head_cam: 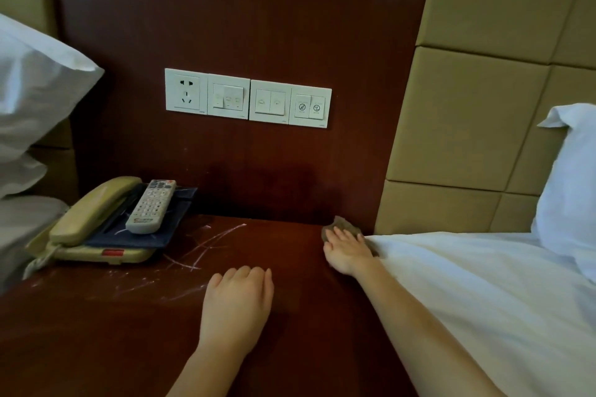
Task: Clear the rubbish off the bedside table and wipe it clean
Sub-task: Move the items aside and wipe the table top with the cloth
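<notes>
There are two hands, the left hand (237, 300) and the right hand (346, 250), on one bedside table (96, 332). One cloth (343, 224) lies under the right fingers. Left of the left fingers are one telephone (90, 209), one remote control (151, 206) and one tray (167, 229); beyond the fingertips are four wall plates (229, 97).

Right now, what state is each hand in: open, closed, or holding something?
Left hand: open, resting palm-down on the bedside table, holding nothing.
Right hand: open, pressing the brown cloth onto the table's back right corner.

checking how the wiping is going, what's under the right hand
A brown cloth lies under the right hand, pressed flat on the bedside table at its back right corner. Its middle and the wood beneath are covered by the hand.
</notes>
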